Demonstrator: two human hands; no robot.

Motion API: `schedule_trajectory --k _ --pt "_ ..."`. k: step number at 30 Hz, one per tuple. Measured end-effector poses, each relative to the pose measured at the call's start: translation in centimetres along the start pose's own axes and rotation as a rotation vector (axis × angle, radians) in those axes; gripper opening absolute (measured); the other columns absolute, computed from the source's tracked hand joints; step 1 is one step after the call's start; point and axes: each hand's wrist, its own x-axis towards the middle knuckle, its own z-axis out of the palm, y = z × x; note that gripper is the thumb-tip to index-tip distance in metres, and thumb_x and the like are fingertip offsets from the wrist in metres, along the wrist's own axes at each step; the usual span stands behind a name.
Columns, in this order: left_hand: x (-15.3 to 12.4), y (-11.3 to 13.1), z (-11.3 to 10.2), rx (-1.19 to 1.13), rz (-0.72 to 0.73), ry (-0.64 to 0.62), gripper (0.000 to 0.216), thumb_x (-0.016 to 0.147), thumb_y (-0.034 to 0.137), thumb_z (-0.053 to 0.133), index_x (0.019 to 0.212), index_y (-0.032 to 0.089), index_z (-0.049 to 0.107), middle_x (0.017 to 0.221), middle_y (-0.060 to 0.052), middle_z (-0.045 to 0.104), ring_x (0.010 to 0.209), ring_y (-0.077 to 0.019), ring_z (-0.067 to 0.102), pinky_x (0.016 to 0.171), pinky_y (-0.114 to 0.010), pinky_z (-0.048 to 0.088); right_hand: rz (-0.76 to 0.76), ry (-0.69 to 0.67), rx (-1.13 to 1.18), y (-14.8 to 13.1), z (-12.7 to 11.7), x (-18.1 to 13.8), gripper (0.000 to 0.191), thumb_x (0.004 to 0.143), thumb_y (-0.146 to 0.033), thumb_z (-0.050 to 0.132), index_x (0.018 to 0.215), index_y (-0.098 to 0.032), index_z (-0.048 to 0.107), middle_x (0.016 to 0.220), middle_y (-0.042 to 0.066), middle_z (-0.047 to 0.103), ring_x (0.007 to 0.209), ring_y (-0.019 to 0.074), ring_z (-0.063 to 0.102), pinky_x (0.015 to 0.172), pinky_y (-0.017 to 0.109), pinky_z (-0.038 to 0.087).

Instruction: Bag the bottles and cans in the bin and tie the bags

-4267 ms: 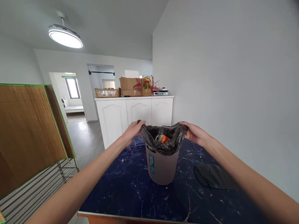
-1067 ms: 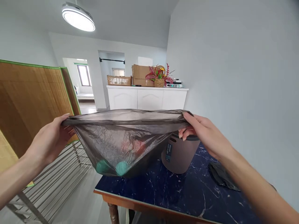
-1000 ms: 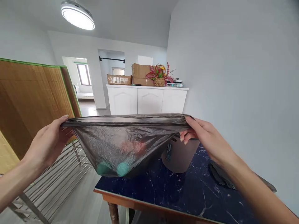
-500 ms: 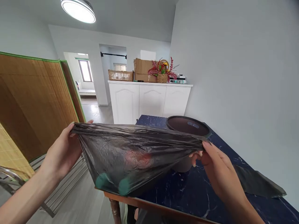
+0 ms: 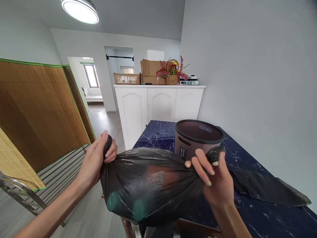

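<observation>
A thin black garbage bag (image 5: 138, 178) hangs between my hands, bulging with things inside. Through its plastic show two green round shapes at the lower left and a reddish patch; what they are I cannot make out. My left hand (image 5: 97, 157) is closed around the bag's left top corner, a dark bunch poking out above the fist. Bunched plastic at the right corner is gripped by my right hand (image 5: 215, 172), between thumb and fingers. Just behind the bag stands a brownish-grey trash can (image 5: 198, 138) with a black rim.
The trash can stands on a dark blue marbled table (image 5: 158, 132). A flat black plastic bag (image 5: 269, 186) lies on its right side by the wall. At left are a metal rack (image 5: 61, 168) and a bamboo mat (image 5: 42, 115). Farther back is a white cabinet (image 5: 160, 102) with boxes and a flower basket.
The bag's stretched top edge has been gathered at both corners into my fists. My hands have come closer together, and the bag now bulges lower, uncovering more of the trash can.
</observation>
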Motion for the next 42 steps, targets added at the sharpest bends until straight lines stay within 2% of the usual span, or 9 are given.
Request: schedule_trajectory --k 3,7,9,11,16,21,27,35,42 --pt "-1.0 -0.7 -0.2 0.386 0.213 -0.057 0.055 0.108 0.057 0.05 0.066 0.022 0.047 0.059 0.003 0.047 0.055 -0.0128 0.041 0.056 -0.025 0.038 0.008 -0.093 -0.065 0.6 0.0 -0.6 0.054 0.112 -0.06 0.035 0.07 -0.026 0.04 0.061 -0.007 0.031 0.044 0.0118 0.026 0.05 0.033 0.042" --pt "-1.8 -2.0 -0.3 0.746 0.42 -0.22 0.039 0.106 0.043 0.055 0.072 0.023 0.055 0.064 0.003 0.056 0.058 -0.0145 0.049 0.06 -0.028 0.04 -0.05 -0.17 -0.481 1.0 0.1 -1.6 0.041 0.115 -0.043 0.04 0.079 -0.025 0.041 0.073 -0.003 0.04 0.06 0.0138 0.038 0.055 0.031 0.03" --pt "-1.9 -2.4 -0.1 0.801 0.499 -0.338 0.024 0.1 0.04 0.064 0.083 0.024 0.06 0.079 0.0 0.065 0.07 -0.0169 0.06 0.067 -0.029 0.046 -0.111 -0.256 -0.67 1.1 0.3 -1.8 0.039 0.116 -0.037 0.038 0.078 -0.024 0.038 0.076 -0.002 0.042 0.065 0.0152 0.039 0.059 0.032 0.028" --pt "-1.8 -2.7 0.2 0.828 0.532 -0.438 0.017 0.095 0.04 0.072 0.095 0.025 0.063 0.1 -0.004 0.071 0.088 -0.0206 0.067 0.078 -0.031 0.052 -0.156 -0.302 -0.746 1.4 0.5 -1.9 0.037 0.116 -0.032 0.036 0.08 -0.024 0.037 0.078 -0.001 0.043 0.068 0.0158 0.039 0.061 0.033 0.029" --pt "-1.6 -3.8 0.4 0.888 0.468 -0.589 0.052 0.086 0.055 0.083 0.127 0.029 0.064 0.13 -0.008 0.065 0.115 -0.0278 0.068 0.092 -0.036 0.058 -0.134 -0.336 -0.823 2.6 0.5 -2.1 0.034 0.115 -0.025 0.036 0.081 -0.025 0.032 0.081 -0.001 0.043 0.07 0.0161 0.04 0.063 0.032 0.03" --pt "-1.8 -6.0 -0.1 0.908 0.383 -0.624 0.078 0.08 0.063 0.087 0.144 0.032 0.058 0.145 -0.011 0.057 0.123 -0.0334 0.067 0.099 -0.044 0.06 -0.111 -0.352 -0.884 4.0 0.0 -2.6 0.033 0.112 -0.02 0.037 0.081 -0.026 0.028 0.08 -0.002 0.042 0.069 0.016 0.04 0.062 0.031 0.029" --pt "-1.4 -8.4 -0.9 0.916 0.34 -0.659 0.089 0.077 0.066 0.088 0.15 0.031 0.054 0.15 -0.013 0.052 0.125 -0.0361 0.066 0.101 -0.048 0.061 -0.051 -0.325 -0.897 5.8 -0.4 -2.9 0.033 0.111 -0.023 0.038 0.079 -0.026 0.03 0.075 -0.003 0.045 0.066 0.0157 0.042 0.06 0.03 0.032" --pt "-1.3 -8.9 -0.4 0.872 0.329 -0.681 0.093 0.072 0.066 0.091 0.151 0.032 0.056 0.146 -0.012 0.055 0.129 -0.0372 0.063 0.106 -0.051 0.06 0.012 -0.353 -0.922 7.7 -0.6 -3.1 0.034 0.112 -0.027 0.038 0.079 -0.026 0.033 0.074 -0.002 0.05 0.064 0.0165 0.046 0.06 0.032 0.033" --pt "-1.3 -10.4 -0.8 0.881 0.316 -0.705 0.096 0.069 0.063 0.094 0.15 0.029 0.056 0.144 -0.013 0.055 0.131 -0.0372 0.062 0.106 -0.05 0.059 0.034 -0.401 -0.992 9.0 -1.0 -3.4 0.032 0.112 -0.026 0.038 0.081 -0.026 0.035 0.079 -0.001 0.052 0.069 0.0169 0.052 0.063 0.031 0.037"
